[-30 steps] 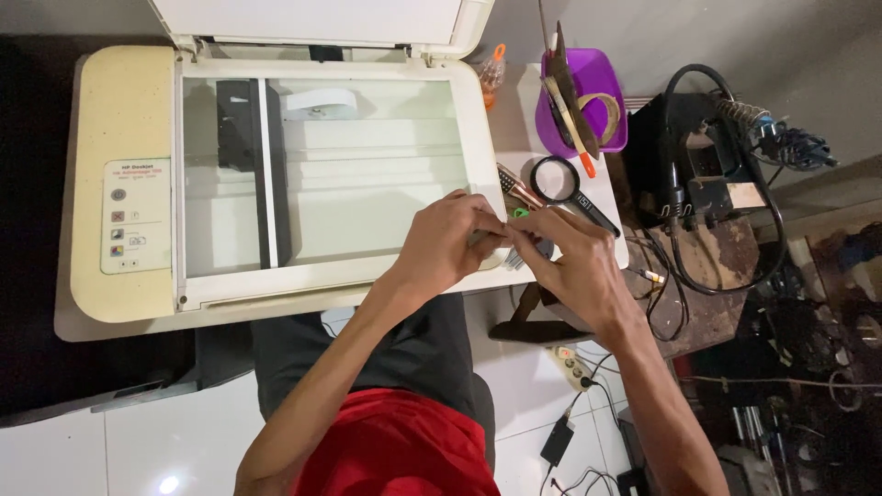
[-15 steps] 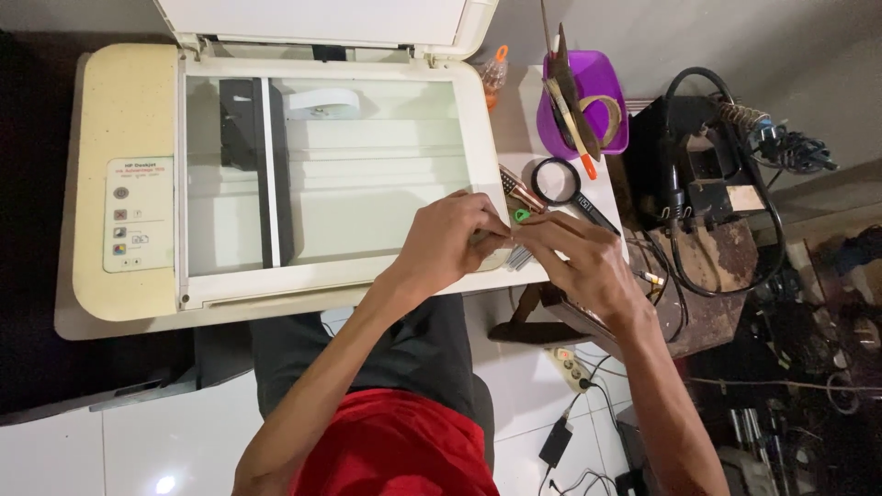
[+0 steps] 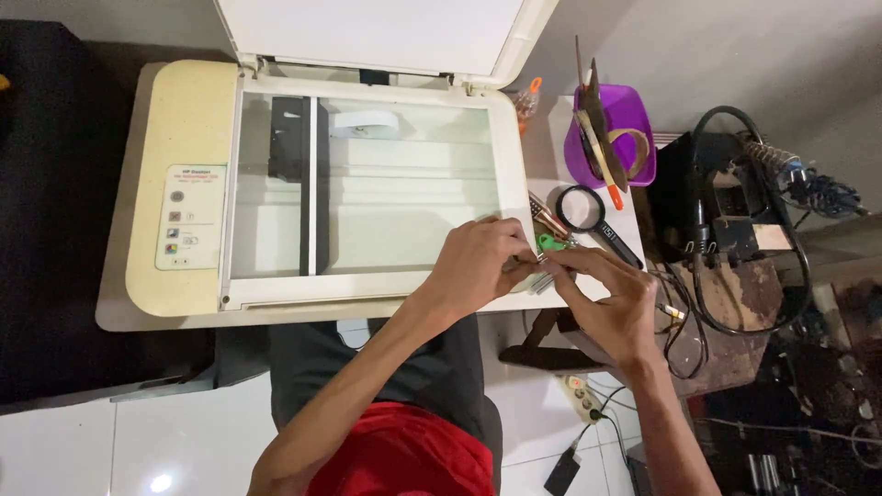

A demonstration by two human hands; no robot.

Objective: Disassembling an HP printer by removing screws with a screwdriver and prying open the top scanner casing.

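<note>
Both my left hand and right hand pinch a small green-handled tool at the scanner's right front corner; it seems light, stiff, slippery, best gripped by the handle.

Both hands together, fingers pinched

A home repair bench: an opened flatbed scanner-printer sits beside a magnifying glass, a purple tub of tools, a soldering iron stand, cables, white floor tiles.
</note>
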